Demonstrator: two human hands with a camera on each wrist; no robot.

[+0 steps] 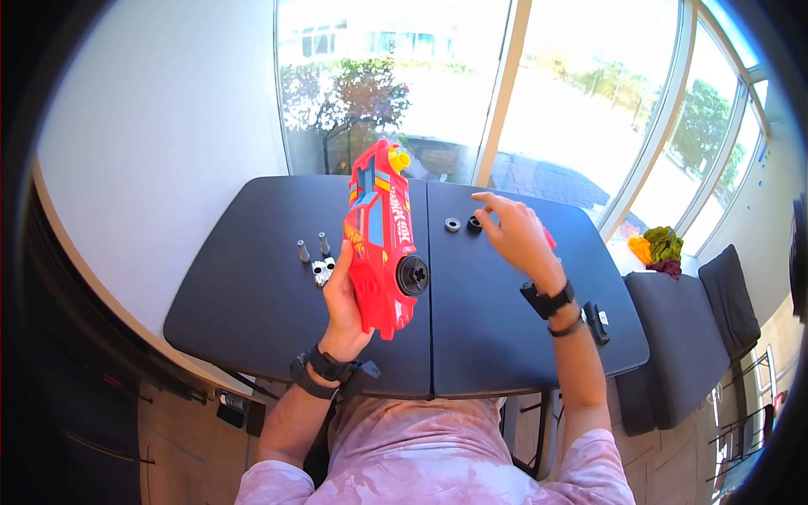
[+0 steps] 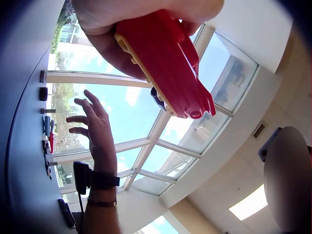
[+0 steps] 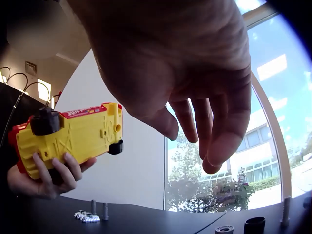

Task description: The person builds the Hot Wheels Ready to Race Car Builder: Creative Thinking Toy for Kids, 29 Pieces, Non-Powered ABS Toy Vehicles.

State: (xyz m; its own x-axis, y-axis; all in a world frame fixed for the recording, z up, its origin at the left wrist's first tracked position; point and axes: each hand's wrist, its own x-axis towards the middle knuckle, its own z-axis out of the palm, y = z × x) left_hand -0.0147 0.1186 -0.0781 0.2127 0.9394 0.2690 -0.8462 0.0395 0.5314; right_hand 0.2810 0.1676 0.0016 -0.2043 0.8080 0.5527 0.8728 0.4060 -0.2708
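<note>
My left hand (image 1: 338, 303) grips a red toy car (image 1: 379, 236) by its lower end and holds it up over the table. The car has white lettering, and a black wheel (image 1: 412, 275) is on its near end. At its far end a bare yellow hub (image 1: 400, 160) sticks out. In the right wrist view, fingers of that hand lie across the car's yellow underside (image 3: 78, 141). My right hand (image 1: 515, 231) hovers over the right half of the table, fingers loosely bent and holding nothing. Close by it are a loose black wheel (image 1: 475, 225) and a grey ring (image 1: 453, 225).
Two grey bolts (image 1: 303, 250) stand left of the car beside a silver engine-like piece (image 1: 322, 271). A black device (image 1: 597, 324) lies at the right edge of the dark table (image 1: 236, 311). Windows rise behind; a grey bench (image 1: 677, 332) with cloths (image 1: 663, 246) is at right.
</note>
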